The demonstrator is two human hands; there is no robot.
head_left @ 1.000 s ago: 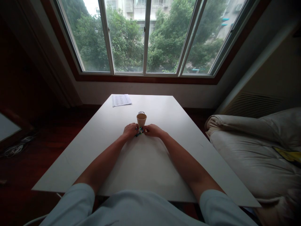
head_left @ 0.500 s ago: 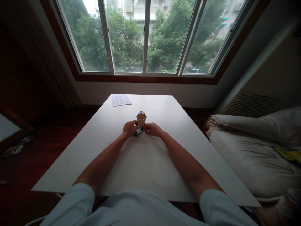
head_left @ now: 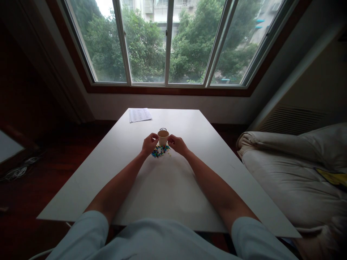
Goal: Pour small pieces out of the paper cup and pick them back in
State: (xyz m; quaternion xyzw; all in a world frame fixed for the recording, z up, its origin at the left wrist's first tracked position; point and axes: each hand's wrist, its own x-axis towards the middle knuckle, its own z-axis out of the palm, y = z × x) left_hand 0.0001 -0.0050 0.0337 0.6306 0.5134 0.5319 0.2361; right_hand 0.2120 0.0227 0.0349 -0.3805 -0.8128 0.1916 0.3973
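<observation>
A light-brown cup (head_left: pixel 163 140) stands upright near the middle of the white table, its mouth facing up. Spread in front of its base are small beads (head_left: pixel 159 151) in blue, green, yellow and other colours. On the cup's left side is my left hand (head_left: pixel 149 143), thumb and fingers pinched together near the rim. My right hand (head_left: pixel 178 144) mirrors it on the right, fingertips also pinched close to the rim. Anything between the fingertips of either hand is too small to make out. Behind the cup lies a thin dark looped item (head_left: pixel 163 129), partly hidden.
Printed paper sheets (head_left: pixel 140 115) lie at the table's (head_left: pixel 168 195) far left corner. To the right is a pale padded couch (head_left: pixel 292 169). A window (head_left: pixel 168 47) fills the wall ahead. Cables (head_left: pixel 18 169) rest on the dark red floor at left.
Both hands have risen from the beads to the cup's rim, the right one more clearly. More of the beads on the table now show. The cup stays in place.
</observation>
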